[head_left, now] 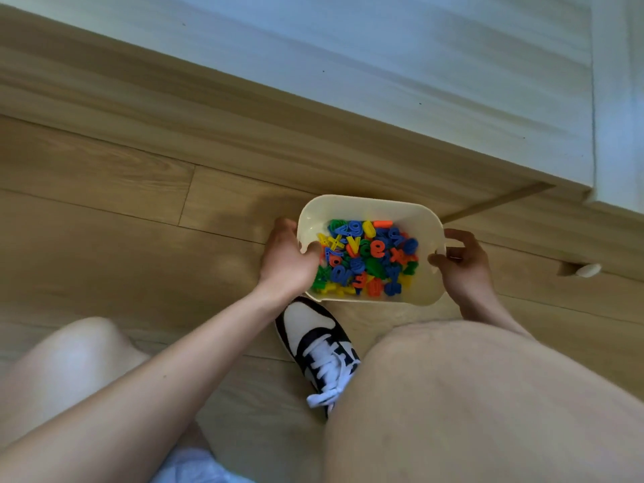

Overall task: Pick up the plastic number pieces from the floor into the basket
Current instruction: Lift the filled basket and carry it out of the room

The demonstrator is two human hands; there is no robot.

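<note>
Basket (369, 208): cream plastic, judged stiff and light. Number pieces (366, 256) lay loose inside. Left hand (289, 259) and right hand (460, 264) each gripped an end handle, fingers curled.

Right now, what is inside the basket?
The basket holds a heap of coloured plastic pieces, some letter-shaped. Its floor and the lower pieces are covered; the left hand hides one side.

No printed label or brand can be read. The only characters are the plastic pieces (366, 261) themselves, heaped in the basket (369, 203): a yellow v (354, 244), a red e (378, 249), a blue 9 (354, 227), a red x (399, 255) and a yellow cross sign (334, 241). The others are too jumbled to tell.
</note>
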